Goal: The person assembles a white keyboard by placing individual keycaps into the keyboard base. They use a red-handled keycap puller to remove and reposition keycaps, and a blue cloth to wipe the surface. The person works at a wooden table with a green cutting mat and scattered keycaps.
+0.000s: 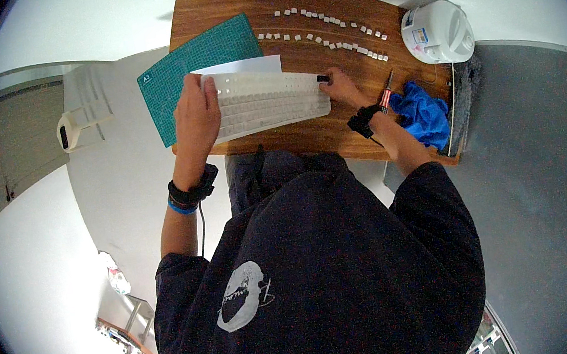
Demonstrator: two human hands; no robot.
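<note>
Two hands hold a white plastic keyboard (pixel 268 100) in the middle of the frame, on the brown wooden table (pixel 363 140). The left hand (pixel 196 120) grips its left end; the right hand (pixel 341 86) pinches its right end.

A small white label patch (pixel 146 77) sits in the near-left corner of the green cutting mat (pixel 213 52) at the wooden table's left end. On the white round device (pixel 438 32) at the table's right end, small stickers (pixel 420 35) with orange and blue marks face its left side. Left of the table, a white wall unit carries a small dark screen (pixel 64 137).
</note>
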